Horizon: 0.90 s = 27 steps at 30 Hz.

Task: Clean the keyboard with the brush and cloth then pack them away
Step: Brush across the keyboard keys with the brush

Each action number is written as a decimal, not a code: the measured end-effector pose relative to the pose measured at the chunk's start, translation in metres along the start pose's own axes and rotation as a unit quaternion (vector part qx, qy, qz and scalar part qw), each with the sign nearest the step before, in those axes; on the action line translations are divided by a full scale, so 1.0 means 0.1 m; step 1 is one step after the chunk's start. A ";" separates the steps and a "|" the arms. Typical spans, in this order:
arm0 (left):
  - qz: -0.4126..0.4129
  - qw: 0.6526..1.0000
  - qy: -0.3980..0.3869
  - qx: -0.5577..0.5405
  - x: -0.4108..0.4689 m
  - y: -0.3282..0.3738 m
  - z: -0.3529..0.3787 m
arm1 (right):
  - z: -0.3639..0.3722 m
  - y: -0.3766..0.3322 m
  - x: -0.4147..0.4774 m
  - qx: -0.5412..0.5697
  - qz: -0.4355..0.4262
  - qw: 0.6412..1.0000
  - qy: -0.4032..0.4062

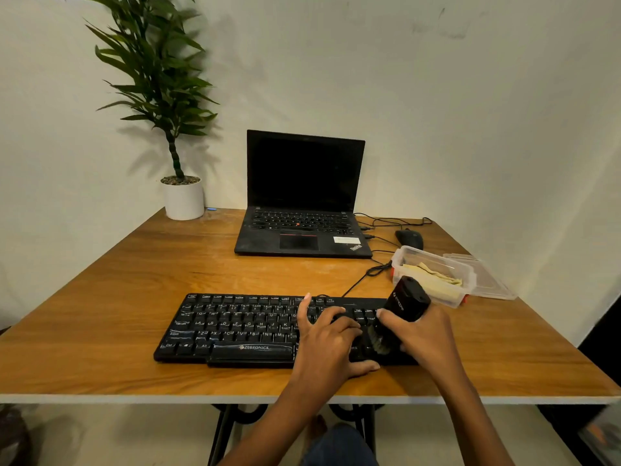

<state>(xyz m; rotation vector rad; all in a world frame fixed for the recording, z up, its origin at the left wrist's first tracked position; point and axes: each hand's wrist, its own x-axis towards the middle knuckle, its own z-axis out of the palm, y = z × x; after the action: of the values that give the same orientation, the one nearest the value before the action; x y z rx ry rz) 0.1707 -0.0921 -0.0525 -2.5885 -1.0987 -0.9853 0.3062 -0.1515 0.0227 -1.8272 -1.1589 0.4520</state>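
- Your right hand [423, 334] grips the brush [405, 306], fingers curled round it. The bristles point down onto the right end of the keyboard [235, 327], lower centre of the frame.
- The keyboard's long axis runs left to right, and most keys lie left of the bristles.
- Your left hand [331, 344] rests on the keys just beside the brush, fingers spread.
- The cloth [433, 275] lies in the box [400, 264] at right.
- Readable: "ZEBRONICS" on the keyboard, "ThinkPad" on the laptop [302, 230]. The brush label is too blurred.

A wooden table [134, 280] fills the lower half of the frame, against a pale wall [470, 95]. At centre stands an open laptop [302, 203], screen dark. Upper left, a leafy plant [158, 79] rises from a white pot [183, 200]. Right of the laptop lie a black mouse [409, 238] and cables [386, 222].
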 end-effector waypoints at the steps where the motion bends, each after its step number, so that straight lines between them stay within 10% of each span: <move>1: 0.001 1.000 0.001 0.000 0.00 0.00 0.00 | 0.00 0.02 0.00 0.007 0.017 1.000 -0.017; 8: 0.013 1.000 -0.002 0.013 0.02 0.08 0.03 | -0.35 0.07 0.14 0.290 0.012 0.900 0.324; 17: 0.080 0.996 -0.030 -0.008 0.08 0.31 0.30 | -0.02 0.12 0.71 0.091 0.003 0.994 0.053; 27: 0.079 0.995 -0.061 -0.031 0.09 0.32 0.28 | 0.17 0.18 0.91 -0.064 -0.101 0.992 0.042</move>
<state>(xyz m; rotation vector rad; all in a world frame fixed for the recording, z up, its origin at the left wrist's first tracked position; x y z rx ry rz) 0.2115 -0.0988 -0.0648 -2.7674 -0.8852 -0.8507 0.3492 -0.0681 0.0121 -1.7950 -1.3233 0.1859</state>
